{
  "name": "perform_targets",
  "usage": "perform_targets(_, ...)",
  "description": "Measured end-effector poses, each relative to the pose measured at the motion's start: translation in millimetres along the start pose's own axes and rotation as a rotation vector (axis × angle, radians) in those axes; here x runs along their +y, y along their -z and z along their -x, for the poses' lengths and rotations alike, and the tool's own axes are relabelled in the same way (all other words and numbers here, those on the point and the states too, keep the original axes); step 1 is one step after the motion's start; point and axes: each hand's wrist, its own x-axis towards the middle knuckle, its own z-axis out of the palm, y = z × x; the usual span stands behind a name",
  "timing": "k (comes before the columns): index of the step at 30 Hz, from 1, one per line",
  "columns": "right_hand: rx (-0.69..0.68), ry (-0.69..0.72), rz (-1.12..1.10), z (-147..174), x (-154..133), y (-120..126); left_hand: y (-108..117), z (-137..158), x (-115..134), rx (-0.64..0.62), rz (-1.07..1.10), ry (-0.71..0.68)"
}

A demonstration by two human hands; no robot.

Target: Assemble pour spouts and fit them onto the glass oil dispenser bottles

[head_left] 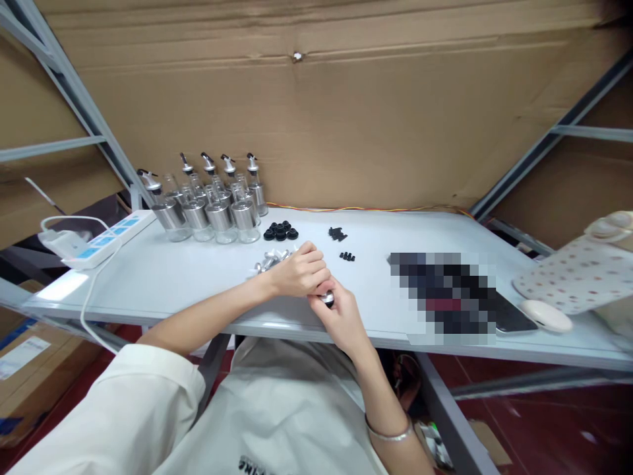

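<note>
Just over the table's front edge my two hands meet. My right hand (341, 313) is closed round a silver pour spout (327, 299) with a black base, of which only a small end shows. Pressed against it from above, my left hand (301, 272) has its fingers curled; whatever they grip is hidden. Loose silver spout parts (270, 260) lie just beyond my left wrist. Farther back sits a cluster of black round stoppers (281, 231). Small black caps (347, 256) and black flat levers (337, 233) lie in two groups beyond my hands.
Several glass bottles with steel sleeves (220, 218) stand at the back left, some topped with pour spouts. A power strip (111, 239) with a white cable is at the left edge. A dark phone-like slab (514, 315), a white oval object (546, 315) and a spotted container (568, 277) occupy the right.
</note>
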Motion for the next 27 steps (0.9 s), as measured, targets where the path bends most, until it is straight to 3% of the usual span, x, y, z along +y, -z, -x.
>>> perform_targets(7, -0.003, 0.036, 0.11, 1.2, 0.8, -1.6, -0.1, 1.9, -0.2, -0.019, 0.159, 0.058)
perform_targets(9, -0.006, 0.084, 0.164, 3.1, 1.5, -1.9, 1.2, 2.2, -1.3, 0.002, 0.278, 0.188)
perform_targets(13, -0.064, 0.161, 0.262, 4.7, 0.8, -1.7, 7.7, -0.1, -5.5, 0.037, 0.523, 0.573)
perform_targets(16, -0.077, 0.109, 0.163, 3.0, -0.8, 0.4, 15.4, -4.7, -9.3, -0.068, 0.647, 0.729)
perform_targets(20, 0.067, 0.055, 0.019, 1.8, 1.0, 2.5, 24.7, -12.2, -21.3, -0.207, 0.702, 0.909)
perform_targets(22, 0.094, 0.039, 0.009, 2.0, 3.0, 1.8, 26.1, -16.4, -32.4, -0.243, 0.68, 0.921)
perform_targets(27, 0.079, 0.029, 0.059, 2.6, 3.3, -0.9, 12.9, -31.8, -63.4, -0.411, 0.711, 0.764)
